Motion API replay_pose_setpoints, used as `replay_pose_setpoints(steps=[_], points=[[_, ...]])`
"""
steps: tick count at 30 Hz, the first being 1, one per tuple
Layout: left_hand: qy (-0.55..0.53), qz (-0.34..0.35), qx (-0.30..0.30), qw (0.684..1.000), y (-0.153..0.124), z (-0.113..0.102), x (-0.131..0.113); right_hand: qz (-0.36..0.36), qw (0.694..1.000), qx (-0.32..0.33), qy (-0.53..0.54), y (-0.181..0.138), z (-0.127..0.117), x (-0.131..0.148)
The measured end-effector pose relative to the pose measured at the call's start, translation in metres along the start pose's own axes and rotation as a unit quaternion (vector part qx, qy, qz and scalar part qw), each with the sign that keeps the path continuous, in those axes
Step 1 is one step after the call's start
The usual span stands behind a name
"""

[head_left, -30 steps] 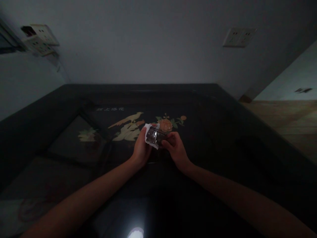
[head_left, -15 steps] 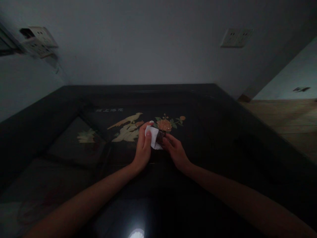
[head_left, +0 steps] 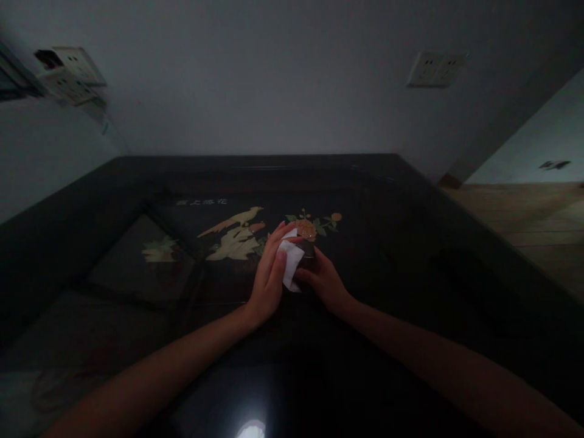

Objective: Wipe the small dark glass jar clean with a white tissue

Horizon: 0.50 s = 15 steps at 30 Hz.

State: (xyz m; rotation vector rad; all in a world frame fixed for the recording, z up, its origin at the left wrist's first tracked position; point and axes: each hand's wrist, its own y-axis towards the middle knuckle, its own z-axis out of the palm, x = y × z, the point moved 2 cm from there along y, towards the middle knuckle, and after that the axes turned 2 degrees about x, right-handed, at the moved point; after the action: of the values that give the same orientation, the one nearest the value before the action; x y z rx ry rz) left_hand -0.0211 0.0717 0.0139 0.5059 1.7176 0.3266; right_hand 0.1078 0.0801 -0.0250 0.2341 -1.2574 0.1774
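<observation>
My left hand [head_left: 270, 277] presses a white tissue [head_left: 292, 263] against the left side of a small dark object [head_left: 308, 249]. Its thumb lies over the tissue and its fingers stretch across the top. Curled round the object's right side is my right hand [head_left: 326, 280], thumb toward the tissue. The object looks brown and smooth, but the dim light and my hands hide its kind. Both hands are above the middle of a glossy black tabletop [head_left: 255, 340], just in front of an inlaid bird and flower picture [head_left: 235, 240].
A pale wall [head_left: 255, 79] rises behind the table's far edge. A double socket [head_left: 435, 69] is on it at right, and more sockets [head_left: 77, 66] with a plug are at upper left. Wooden flooring [head_left: 515, 210] shows on the right. Reflections cover the tabletop's left part.
The tissue and my left hand have shifted slightly right and round the object, with the left fingers now reaching over its top. My right hand has turned a little and moved slightly right.
</observation>
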Motion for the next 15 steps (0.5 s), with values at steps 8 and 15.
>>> replay_pose_setpoints(steps=[8,15], points=[[-0.184,-0.168,-0.138,0.958,0.025,-0.015,0.021,-0.014,0.996,-0.023,0.083,0.004,0.000,0.000],[0.024,0.009,0.018,1.000,0.011,-0.008,0.015,-0.008,0.999,0.001,0.044,0.003,0.000,-0.003]])
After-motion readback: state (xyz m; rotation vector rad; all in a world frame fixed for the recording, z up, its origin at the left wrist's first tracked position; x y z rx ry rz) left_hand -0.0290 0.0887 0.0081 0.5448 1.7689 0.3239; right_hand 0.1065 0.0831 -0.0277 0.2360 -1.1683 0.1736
